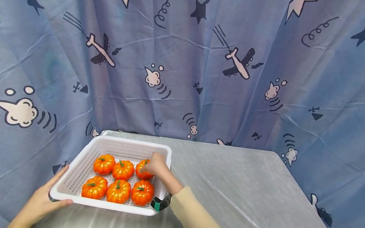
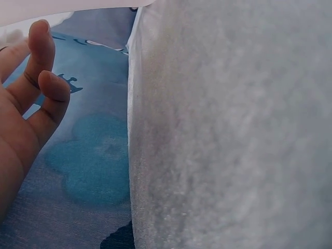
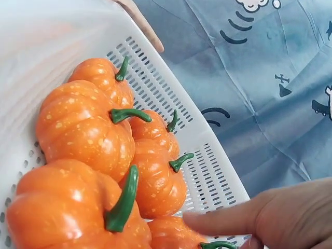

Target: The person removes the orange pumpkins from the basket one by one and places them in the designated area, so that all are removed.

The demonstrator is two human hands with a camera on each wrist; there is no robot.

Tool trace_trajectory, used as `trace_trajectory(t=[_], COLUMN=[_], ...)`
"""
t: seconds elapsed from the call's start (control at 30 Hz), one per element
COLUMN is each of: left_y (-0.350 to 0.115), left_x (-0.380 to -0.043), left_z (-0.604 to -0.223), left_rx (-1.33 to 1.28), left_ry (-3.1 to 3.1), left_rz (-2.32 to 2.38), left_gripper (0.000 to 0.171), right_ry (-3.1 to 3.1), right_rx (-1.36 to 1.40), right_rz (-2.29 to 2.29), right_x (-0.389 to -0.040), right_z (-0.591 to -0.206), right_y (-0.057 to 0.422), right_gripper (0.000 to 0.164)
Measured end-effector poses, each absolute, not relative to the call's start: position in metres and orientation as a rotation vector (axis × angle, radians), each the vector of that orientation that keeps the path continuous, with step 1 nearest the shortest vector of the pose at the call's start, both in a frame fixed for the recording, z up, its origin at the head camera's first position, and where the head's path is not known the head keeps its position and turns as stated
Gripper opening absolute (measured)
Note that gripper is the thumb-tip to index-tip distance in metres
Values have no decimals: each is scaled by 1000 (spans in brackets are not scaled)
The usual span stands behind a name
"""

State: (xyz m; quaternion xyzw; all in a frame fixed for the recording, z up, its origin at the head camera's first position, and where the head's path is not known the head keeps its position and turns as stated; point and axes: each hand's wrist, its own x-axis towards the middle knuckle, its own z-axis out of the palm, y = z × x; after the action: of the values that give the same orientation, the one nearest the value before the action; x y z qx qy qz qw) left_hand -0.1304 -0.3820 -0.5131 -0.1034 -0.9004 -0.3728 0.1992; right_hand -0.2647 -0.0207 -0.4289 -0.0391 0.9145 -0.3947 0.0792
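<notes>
A white plastic basket (image 1: 114,206) with slotted walls stands at the table's left end. Inside lie several small orange pumpkins with green stems, in two rows. My right hand (image 1: 156,164) reaches over the basket's right side and grips the back-right pumpkin (image 1: 140,168). In the right wrist view, a fingertip rests on that pumpkin (image 3: 171,233), beside its stem. At the basket's front-left corner, my left hand (image 1: 41,199) holds the rim, thumb at the front and a finger along the left side. The left wrist view shows other fingers (image 2: 41,52) loosely bent below the rim.
The grey covered table (image 1: 228,180) extends to the right of the basket. A blue curtain (image 1: 182,79) printed with planes and stars hangs behind and along both sides. The table's left edge runs close by the left hand.
</notes>
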Motion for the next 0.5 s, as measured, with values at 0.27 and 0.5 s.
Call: trace_trajectory(t=[0.27,0.5], left_y=[-380,-379], left_x=[-132,-128], left_z=[-511,-511], left_rx=[-319,-288], left_ry=[-2502,-2525], left_rz=[-1056,-1063], left_gripper=[123,124], right_ry=[2823,2827], right_rx=[-99,-155], right_rz=[-903,-785], right_x=[-267,-267], right_z=[-431,-438], right_y=[-23,-28], right_gripper=[44,42])
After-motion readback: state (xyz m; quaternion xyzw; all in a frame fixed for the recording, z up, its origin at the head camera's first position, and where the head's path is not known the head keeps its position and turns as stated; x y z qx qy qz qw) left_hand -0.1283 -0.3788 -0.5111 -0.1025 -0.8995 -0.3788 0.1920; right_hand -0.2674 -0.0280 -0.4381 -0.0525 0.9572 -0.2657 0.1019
